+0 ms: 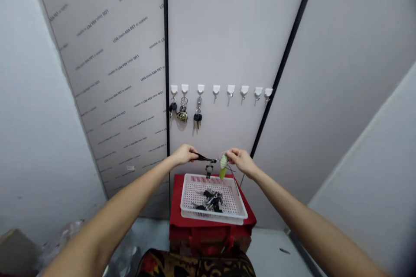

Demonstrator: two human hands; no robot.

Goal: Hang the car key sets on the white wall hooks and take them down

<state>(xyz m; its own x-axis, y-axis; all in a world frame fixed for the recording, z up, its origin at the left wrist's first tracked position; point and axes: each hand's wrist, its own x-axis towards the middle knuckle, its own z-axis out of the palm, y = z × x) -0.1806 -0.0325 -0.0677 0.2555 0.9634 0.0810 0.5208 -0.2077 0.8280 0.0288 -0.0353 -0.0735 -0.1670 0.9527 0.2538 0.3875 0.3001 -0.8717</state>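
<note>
My left hand (185, 154) is closed on a black strap (203, 157) that stretches sideways toward my right hand. From the strap hangs a small grey figure charm (209, 170). My right hand (241, 161) pinches a pale green and yellow-green charm (223, 166) by its top, with a thin cord dangling beside it. Both hands are over the far edge of a white perforated basket (238, 199). Inside the basket lies a pile of keys (212, 200), some with black heads. Smaller details between my hands are too fine to make out.
A row of white hooks (231, 89) runs along the wall panel. Bunches of keys (197, 117) hang from the three leftmost hooks, one with a round brass-coloured charm (182, 115). The basket rests on a red bag (177, 218). Clear plastic wrapping lies at lower left.
</note>
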